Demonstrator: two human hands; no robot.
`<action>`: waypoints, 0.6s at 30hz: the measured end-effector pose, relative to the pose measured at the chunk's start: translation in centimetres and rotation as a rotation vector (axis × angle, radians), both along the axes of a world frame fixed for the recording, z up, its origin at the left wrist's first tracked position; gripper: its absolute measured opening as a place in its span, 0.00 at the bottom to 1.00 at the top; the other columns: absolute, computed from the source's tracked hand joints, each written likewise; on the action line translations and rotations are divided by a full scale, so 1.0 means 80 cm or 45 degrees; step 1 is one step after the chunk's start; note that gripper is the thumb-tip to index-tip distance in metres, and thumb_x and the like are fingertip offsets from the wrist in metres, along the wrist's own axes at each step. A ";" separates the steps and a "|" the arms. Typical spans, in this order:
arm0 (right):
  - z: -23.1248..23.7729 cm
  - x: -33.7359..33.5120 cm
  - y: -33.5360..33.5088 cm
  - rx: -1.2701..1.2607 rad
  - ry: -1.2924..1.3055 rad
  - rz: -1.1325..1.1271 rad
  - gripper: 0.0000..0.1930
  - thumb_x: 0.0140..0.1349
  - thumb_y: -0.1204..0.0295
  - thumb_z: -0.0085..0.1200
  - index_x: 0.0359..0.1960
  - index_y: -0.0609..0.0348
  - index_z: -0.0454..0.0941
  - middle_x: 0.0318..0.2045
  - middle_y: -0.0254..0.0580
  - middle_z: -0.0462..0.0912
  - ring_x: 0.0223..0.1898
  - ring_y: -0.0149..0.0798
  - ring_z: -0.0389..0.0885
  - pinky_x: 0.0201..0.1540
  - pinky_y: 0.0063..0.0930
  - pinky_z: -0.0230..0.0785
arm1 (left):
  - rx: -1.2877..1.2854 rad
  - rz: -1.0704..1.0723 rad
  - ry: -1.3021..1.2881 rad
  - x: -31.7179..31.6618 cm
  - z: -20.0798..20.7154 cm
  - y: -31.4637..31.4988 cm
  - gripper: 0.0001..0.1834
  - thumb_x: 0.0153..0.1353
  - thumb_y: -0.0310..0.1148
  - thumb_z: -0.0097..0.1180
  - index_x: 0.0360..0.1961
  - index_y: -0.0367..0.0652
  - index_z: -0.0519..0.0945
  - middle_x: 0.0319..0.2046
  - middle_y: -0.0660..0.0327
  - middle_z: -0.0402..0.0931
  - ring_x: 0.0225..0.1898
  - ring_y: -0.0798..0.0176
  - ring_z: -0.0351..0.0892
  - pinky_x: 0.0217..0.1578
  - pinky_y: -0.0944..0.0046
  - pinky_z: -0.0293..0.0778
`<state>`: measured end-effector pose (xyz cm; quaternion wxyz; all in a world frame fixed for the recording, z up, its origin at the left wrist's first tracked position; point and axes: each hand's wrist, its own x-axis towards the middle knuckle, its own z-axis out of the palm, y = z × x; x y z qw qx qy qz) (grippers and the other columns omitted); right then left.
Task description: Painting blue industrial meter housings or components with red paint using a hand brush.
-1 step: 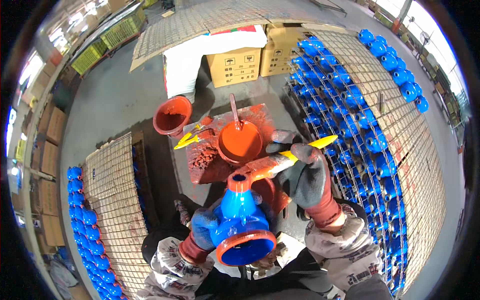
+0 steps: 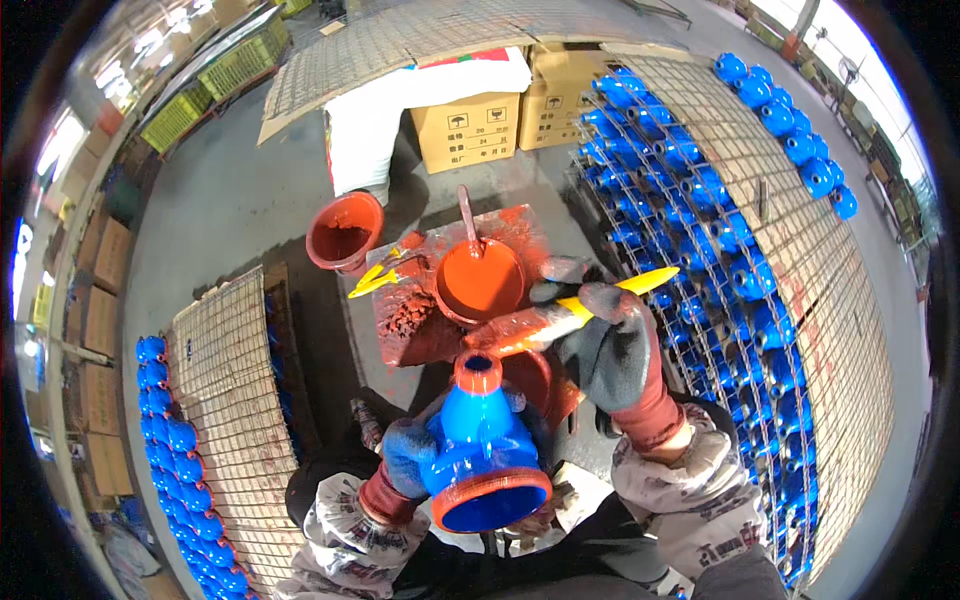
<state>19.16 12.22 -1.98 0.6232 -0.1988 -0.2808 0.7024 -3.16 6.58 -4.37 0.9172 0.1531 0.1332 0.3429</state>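
A glossy blue hollow casting [image 2: 478, 421], narrow at its far end and wide at the near end, has red paint on both rims. My gloved left hand [image 2: 409, 458] is closed around its left side, its fingers partly hidden behind the body. In my gloved right hand [image 2: 610, 345] is a paintbrush [image 2: 630, 285] with a yellow handle, pinched between thumb and fingers. The brush's red-coated bristles lie along the far side of the casting's narrow rim; touching or just apart, I cannot tell. Just beyond stands a bucket of red paint [image 2: 480, 280], a stick leaning in it.
A red-stained board [image 2: 520, 225] lies under the paint bucket, with a yellow-handled tool [image 2: 375, 280] on it. Left of it stands a red tub [image 2: 345, 228]. Mesh racks with blue castings [image 2: 735, 236] flank me on the right and left [image 2: 180, 435]. Cardboard boxes [image 2: 468, 132] stand ahead.
The brush has shifted slightly left, its bristles passing from the right of the narrow rim to its far side. My left hand keeps its grip on the casting.
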 end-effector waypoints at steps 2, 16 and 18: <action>0.006 0.002 -0.002 0.076 -0.184 -0.138 0.19 0.67 0.67 0.49 0.54 0.68 0.72 0.45 0.50 0.81 0.51 0.48 0.80 0.51 0.44 0.77 | -0.006 -0.064 -0.055 -0.001 0.000 -0.002 0.57 0.37 0.56 0.72 0.65 0.35 0.62 0.60 0.40 0.68 0.59 0.35 0.72 0.61 0.37 0.69; 0.035 0.032 -0.015 0.633 -0.495 -0.325 0.12 0.65 0.80 0.53 0.48 0.64 0.66 0.46 0.57 0.80 0.40 0.43 0.84 0.31 0.26 0.81 | 0.033 -0.002 0.015 0.018 -0.018 0.018 0.51 0.45 0.54 0.67 0.67 0.38 0.61 0.63 0.39 0.66 0.60 0.39 0.73 0.60 0.39 0.70; 0.038 0.038 -0.018 0.609 -0.894 -0.454 0.10 0.68 0.77 0.50 0.47 0.67 0.67 0.45 0.57 0.81 0.37 0.42 0.84 0.30 0.28 0.79 | 0.017 0.129 0.014 0.013 -0.025 0.021 0.56 0.49 0.65 0.64 0.69 0.39 0.60 0.65 0.39 0.64 0.61 0.39 0.71 0.61 0.39 0.69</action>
